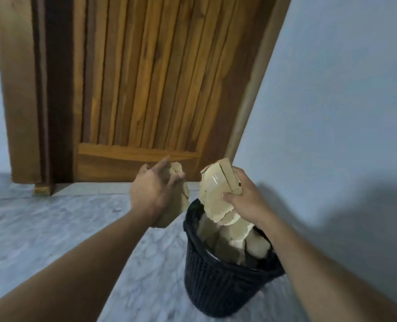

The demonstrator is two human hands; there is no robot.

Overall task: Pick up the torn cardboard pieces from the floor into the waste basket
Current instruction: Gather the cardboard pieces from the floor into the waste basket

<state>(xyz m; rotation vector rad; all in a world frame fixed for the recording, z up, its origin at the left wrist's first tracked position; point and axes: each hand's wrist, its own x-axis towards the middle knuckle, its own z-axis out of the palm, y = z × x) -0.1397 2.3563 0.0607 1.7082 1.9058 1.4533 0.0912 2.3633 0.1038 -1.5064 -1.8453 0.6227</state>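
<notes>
I had my right hand clamped on a stack of torn cardboard over the black basket, which already held pieces. My left hand gripped another cardboard piece just left of the rim.

The waste basket is black plastic with a fine woven-mesh wall, matt. The cardboard pieces are pale tan, matt, with rough torn edges; one carries a strip of glossy clear tape. The door is varnished wood with ribbed vertical slats, warm and slightly shiny, set in a darker wooden frame. The floor is smooth grey-white marbled stone. The wall is flat, matt paint.
</notes>
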